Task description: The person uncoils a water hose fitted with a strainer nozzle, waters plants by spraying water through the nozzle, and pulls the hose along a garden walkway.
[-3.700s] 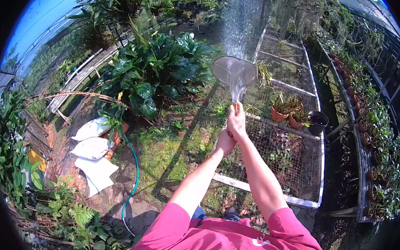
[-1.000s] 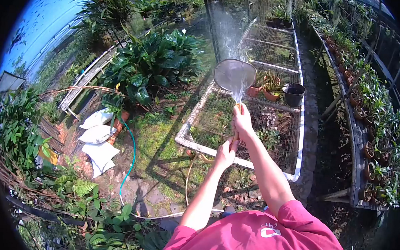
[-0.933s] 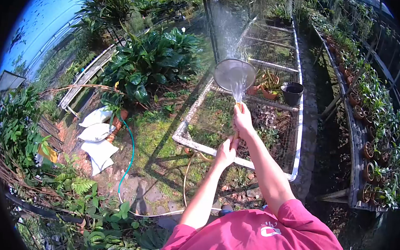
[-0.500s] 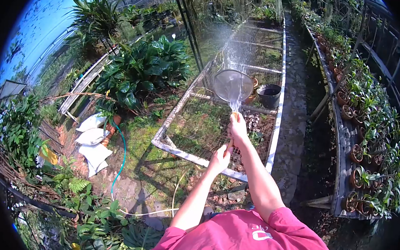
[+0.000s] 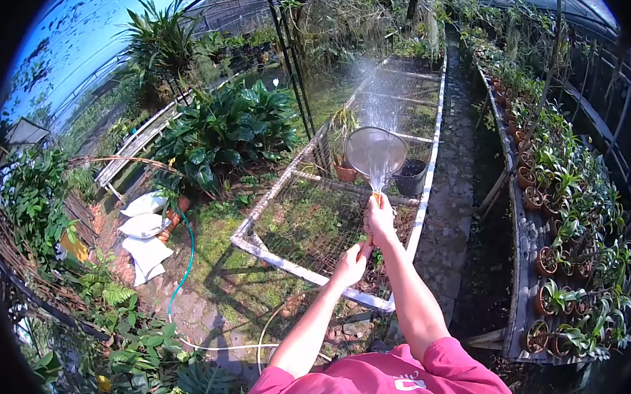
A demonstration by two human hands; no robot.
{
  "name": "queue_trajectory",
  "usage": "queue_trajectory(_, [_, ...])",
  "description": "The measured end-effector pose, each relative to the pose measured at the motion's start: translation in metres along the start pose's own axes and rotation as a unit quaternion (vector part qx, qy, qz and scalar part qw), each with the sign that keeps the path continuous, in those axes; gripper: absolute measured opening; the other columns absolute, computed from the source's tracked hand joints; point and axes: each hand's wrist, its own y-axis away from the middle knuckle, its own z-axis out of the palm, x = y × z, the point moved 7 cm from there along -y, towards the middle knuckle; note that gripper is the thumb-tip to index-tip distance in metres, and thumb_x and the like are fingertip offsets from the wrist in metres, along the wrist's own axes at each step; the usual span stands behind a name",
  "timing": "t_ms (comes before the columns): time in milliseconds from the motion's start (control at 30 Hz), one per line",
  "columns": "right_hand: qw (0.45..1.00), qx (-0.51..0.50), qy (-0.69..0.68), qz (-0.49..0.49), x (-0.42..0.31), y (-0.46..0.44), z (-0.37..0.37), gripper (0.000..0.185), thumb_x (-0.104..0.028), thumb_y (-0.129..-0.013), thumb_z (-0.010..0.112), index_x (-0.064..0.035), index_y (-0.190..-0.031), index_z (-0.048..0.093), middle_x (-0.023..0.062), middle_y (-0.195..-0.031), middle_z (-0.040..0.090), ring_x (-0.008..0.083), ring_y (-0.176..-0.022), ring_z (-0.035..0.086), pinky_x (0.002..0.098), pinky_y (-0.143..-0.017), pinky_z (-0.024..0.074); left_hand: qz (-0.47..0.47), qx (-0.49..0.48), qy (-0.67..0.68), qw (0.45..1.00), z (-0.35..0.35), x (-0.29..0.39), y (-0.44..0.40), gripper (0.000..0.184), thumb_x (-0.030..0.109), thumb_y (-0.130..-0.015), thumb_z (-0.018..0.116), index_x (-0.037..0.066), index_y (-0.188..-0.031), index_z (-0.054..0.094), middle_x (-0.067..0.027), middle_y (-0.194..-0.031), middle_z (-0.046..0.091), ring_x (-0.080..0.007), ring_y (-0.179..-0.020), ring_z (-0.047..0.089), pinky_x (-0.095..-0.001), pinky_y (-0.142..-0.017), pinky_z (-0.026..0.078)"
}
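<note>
Both hands grip a garden hose, one ahead of the other, out in front of my pink shirt. My right hand is closed around it near its orange end. Closer to me, my left hand is wrapped around the part behind. Water streams from the orange end onto a round grey disc with a dark rim, which looks like a mesh strainer; how it is attached is hidden. Beyond it, fine spray spreads over a long wire-mesh bench with a white frame.
On the bench stand a black pot and a terracotta pot with a plant. A slatted bench of potted plants lines the right, beside a paved path. White sacks and a green-to-pale hose lie left.
The disc and my hands have shifted slightly right and down in the view. The terracotta pot with its plant now shows to the left of the disc. Water keeps spraying.
</note>
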Motion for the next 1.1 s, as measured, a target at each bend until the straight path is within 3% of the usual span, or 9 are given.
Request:
queue_trajectory(167, [1.000, 0.004, 0.005, 0.002, 0.000, 0.025, 0.003, 0.017, -0.024, -0.103, 0.051, -0.0203, -0.119, 0.048, -0.0037, -0.063, 0.041, 0.0062, -0.044, 0.038, 0.0228, -0.037, 0.0311, -0.020, -0.022, 0.059, 0.998, 0.000, -0.008, 0.023, 0.027, 0.026, -0.102, 0.053, 0.001, -0.102, 0.061, -0.0044, -0.068, 0.057, -0.0142, -0.060, 0.050, -0.0333, -0.057, 0.043])
queue_trajectory(233, [1.000, -0.007, 0.002, 0.005, 0.008, 0.034, 0.006, 0.017, -0.023, -0.103, 0.050, -0.0193, -0.118, 0.048, -0.0035, -0.064, 0.041, 0.0066, -0.045, 0.039, 0.0231, -0.037, 0.0313, -0.020, -0.029, 0.022, 0.999, -0.006, -0.011, 0.033, 0.026, 0.025, -0.101, 0.053, 0.000, -0.102, 0.061, -0.0123, -0.076, 0.067, -0.0248, -0.066, 0.064, -0.0384, -0.063, 0.049])
queue_trajectory(433, [0.999, 0.027, 0.026, 0.014, 0.023, 0.059, -0.007, 0.012, -0.022, -0.102, 0.049, -0.0188, -0.113, 0.048, -0.0041, -0.065, 0.041, 0.0062, -0.046, 0.037, 0.0229, -0.038, 0.0309, -0.011, -0.065, 0.050, 0.997, 0.002, -0.017, 0.057, 0.023, 0.023, -0.102, 0.052, 0.002, -0.099, 0.061, -0.0092, -0.068, 0.059, -0.0187, -0.058, 0.054, -0.0361, -0.057, 0.044])
queue_trajectory(567, [0.999, -0.003, 0.046, 0.020, 0.020, 0.062, -0.020, 0.011, -0.022, -0.102, 0.049, -0.0182, -0.112, 0.048, -0.0046, -0.065, 0.041, 0.0057, -0.047, 0.037, 0.0226, -0.038, 0.0305, -0.002, -0.035, 0.076, 0.997, 0.020, -0.017, 0.062, 0.022, 0.022, -0.102, 0.052, 0.001, -0.101, 0.060, -0.0069, -0.067, 0.059, -0.0167, -0.059, 0.056, -0.0335, -0.055, 0.044])
queue_trajectory(700, [0.998, -0.033, 0.053, 0.025, 0.026, 0.037, -0.027, 0.025, -0.021, -0.101, 0.049, -0.0148, -0.125, 0.049, -0.0010, -0.064, 0.045, 0.0086, -0.045, 0.041, 0.0268, -0.037, 0.0336, -0.036, -0.025, 0.091, 0.995, 0.040, -0.015, 0.053, 0.022, 0.022, -0.103, 0.050, 0.002, -0.101, 0.059, -0.0047, -0.068, 0.062, -0.0143, -0.057, 0.057, -0.0318, -0.054, 0.045])
queue_trajectory(767, [0.998, -0.014, 0.063, 0.021, 0.032, 0.029, -0.044, 0.025, -0.021, -0.101, 0.049, -0.0136, -0.126, 0.050, -0.0008, -0.064, 0.046, 0.0089, -0.044, 0.041, 0.0270, -0.037, 0.0340, -0.086, -0.055, 0.101, 0.990, 0.058, -0.021, 0.049, 0.023, 0.022, -0.103, 0.049, 0.001, -0.101, 0.058, -0.0099, -0.071, 0.063, -0.0194, -0.060, 0.059, -0.0357, -0.057, 0.047])
queue_trajectory(833, [0.997, -0.001, 0.068, 0.026, 0.033, 0.021, -0.066, 0.025, -0.021, -0.101, 0.049, -0.0131, -0.125, 0.050, -0.0008, -0.063, 0.046, 0.0090, -0.044, 0.042, 0.0271, -0.037, 0.0343, -0.051, -0.052, 0.048, 0.996, 0.077, -0.026, 0.045, 0.022, 0.021, -0.103, 0.048, 0.000, -0.101, 0.056, -0.0149, -0.077, 0.063, -0.0251, -0.066, 0.060, -0.0391, -0.062, 0.047])
queue_trajectory(1000, [0.989, -0.021, 0.082, 0.120, 0.036, 0.016, -0.100, 0.024, -0.023, -0.103, 0.049, -0.0187, -0.127, 0.049, -0.0032, -0.065, 0.042, 0.0064, -0.047, 0.039, 0.0232, -0.038, 0.0311, -0.090, -0.055, 0.002, 0.994, 0.120, -0.027, 0.042, 0.021, 0.018, -0.102, 0.046, -0.001, -0.109, 0.053, -0.0237, -0.088, 0.061, -0.0356, -0.078, 0.060, -0.0446, -0.071, 0.047])
queue_trajectory(1100, [0.986, -0.043, 0.104, 0.127, 0.039, 0.009, -0.106, 0.024, -0.023, -0.103, 0.049, -0.0191, -0.126, 0.050, -0.0036, -0.065, 0.042, 0.0066, -0.046, 0.039, 0.0235, -0.038, 0.0318, -0.002, 0.034, 0.018, 0.999, 0.121, -0.001, 0.043, 0.017, 0.016, -0.102, 0.047, 0.000, -0.097, 0.052, -0.0120, -0.073, 0.052, -0.0211, -0.064, 0.051, -0.0385, -0.060, 0.042])
